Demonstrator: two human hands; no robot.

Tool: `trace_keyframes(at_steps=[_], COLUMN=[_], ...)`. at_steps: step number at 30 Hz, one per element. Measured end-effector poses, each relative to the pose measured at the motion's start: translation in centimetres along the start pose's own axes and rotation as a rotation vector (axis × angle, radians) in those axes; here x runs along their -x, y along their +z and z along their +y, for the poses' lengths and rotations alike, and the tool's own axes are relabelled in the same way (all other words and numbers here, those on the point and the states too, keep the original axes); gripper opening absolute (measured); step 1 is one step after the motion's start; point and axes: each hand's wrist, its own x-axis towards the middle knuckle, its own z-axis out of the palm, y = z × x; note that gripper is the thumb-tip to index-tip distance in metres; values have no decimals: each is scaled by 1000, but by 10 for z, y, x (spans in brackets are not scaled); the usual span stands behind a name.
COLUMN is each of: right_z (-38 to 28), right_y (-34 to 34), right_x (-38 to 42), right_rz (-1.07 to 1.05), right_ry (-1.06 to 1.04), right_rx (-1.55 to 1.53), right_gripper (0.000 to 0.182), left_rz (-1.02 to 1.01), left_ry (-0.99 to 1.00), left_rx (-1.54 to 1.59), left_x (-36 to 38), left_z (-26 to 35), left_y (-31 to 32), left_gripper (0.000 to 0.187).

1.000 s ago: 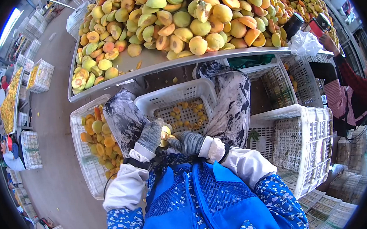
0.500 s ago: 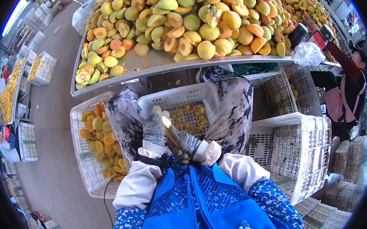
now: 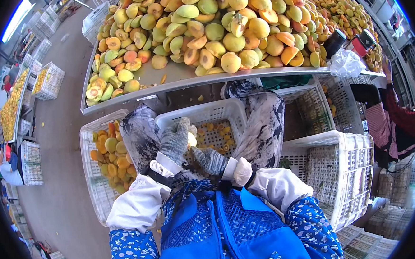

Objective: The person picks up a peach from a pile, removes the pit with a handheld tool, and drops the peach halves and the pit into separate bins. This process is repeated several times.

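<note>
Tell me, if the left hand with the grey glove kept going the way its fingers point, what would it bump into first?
Probably the far wall of the white crate between the knees. The left hand, holding a peach piece, points up and away, towards that rim and the metal table edge beyond. Depth is hard to judge.

Seated, knees spread toward 12 o'clock, both forearms in white oversleeves angled inward from 7 and 5 o'clock to meet between the thighs. Left hand (image 3: pixel 174 142), in a grey knit glove, raised with fingers curled and pointing to 1 o'clock. Right hand (image 3: pixel 211 159), gloved alike, lower, fingers closed and aimed toward 10 o'clock, just beside the left.
</note>
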Motion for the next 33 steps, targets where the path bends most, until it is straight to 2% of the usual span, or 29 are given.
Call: trace_keyframes(at_steps=[2, 3, 4, 6, 7, 8, 10, 11, 12, 14, 15, 17, 18, 20, 21, 22, 24, 26, 27, 28, 30, 31, 33], right_z=[-5, -4, -8, 11, -18, -14, -2, -15, -17, -42, -27, 2, 1, -32, -35, -38, -45, -49, -52, -54, -53, -56, -55], right_y=[-2, 0, 4, 20, 18, 22, 25, 14, 9, -4, 1, 12, 5, -29, -31, -33, -36, -34, -35, -35, -23, -22, -16], right_x=[-5, -4, -2, 21, 7, 7, 10, 1, 0, -12, -8, 4, 9, -10, -16, -20, -21, -20, -19, -17, -13, -15, -13], right_rz=[-193, -218, -95, -85, 123, 106, 148, 90, 75, 5, -9, -1, -8, -270, -203, -207, -209, -158, -243, -323, -253, -193, -99], right_ry=[633, 872, 1053, 642, 587, 575, 728, 882, 943, 1033, 1023, 300, 297, 1178, 1262, 1267, 1151, 1202, 1098, 990, 991, 1004, 986], right_rx=[-396, -582, -926, -603, -563, -566, -641, -724, -812, -854, -850, -406, -410, -1316, -1377, -1381, -1294, -1299, -1390, -1479, -1465, -1474, -1424], right_gripper=[30, 28, 27, 44, 42, 42, 41, 42, 45, 46, 46, 44, 44, 44, 47, 47, 49, 48, 48, 48, 50, 51, 52], left_rz=[-18, 31, -15, -35, 26, 40, 45, 86, 89, 137, 126, 83, 31, -7, -112, -218, -261, -336, -376, -363, -318, -342, -300], left_ry=[-191, -214, -192, -236, -282, -269, -277, -230, -212, -36, -28, 2, 23, 23, 14, 0, 34, 276, 303, -24, -73, 17, -93], left_rx=[83, 106, 13, 88, 185, 192, 424, 380, 390, 358, 370, 321, 267, 286, 237, 186, 104, -79, -53, 212, 331, 233, 407], left_x=[-3, 0, 1, -6, -6, -5, -6, -8, -8, -3, 1, 8, 10, 10, 11, 12, 11, 10, 12, 26, 28, 26, 28], left_z=[10, 15, 14, -2, -4, -5, -6, -9, -12, -12, -12, -3, -1, 4, 8, 11, 13, 16, 18, 36, 35, 33, 28], left_y=[4, 10, 9, 5, 6, 7, 10, 14, 17, 21, 22, 19, 17, 12, 8, 5, 2, 1, 1, 5, 8, 6, 5], left_gripper=[39, 36, 34, 31, 29, 29, 22, 21, 21, 22, 29, 28, 28, 26, 26, 25, 27, 26, 27, 31, 33, 35, 36])
